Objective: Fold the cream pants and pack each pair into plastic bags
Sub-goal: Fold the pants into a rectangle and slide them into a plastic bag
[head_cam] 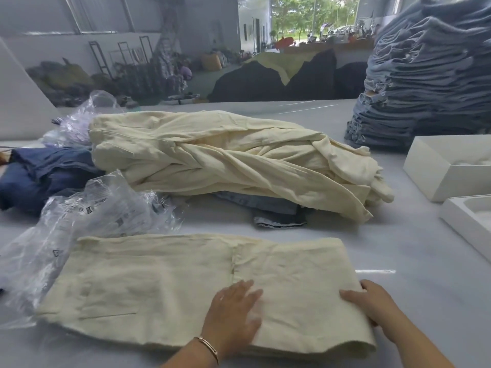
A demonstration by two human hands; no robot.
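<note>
Clear plastic bags (87, 211) empty beside cream pants (186, 288)

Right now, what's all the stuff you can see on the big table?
Folded cream pants: one, cream, front of table.
Cream pants pile: one heap, cream, middle.
Plastic bags: several, clear, left.
Navy garments: a few, dark blue, far left.
Denim stack: one tall stack, blue, back right.
Boxes: two, white, right edge.
Table: one, pale grey.
Left hand: flat on folded pants.
Right hand: at their right edge.
</note>
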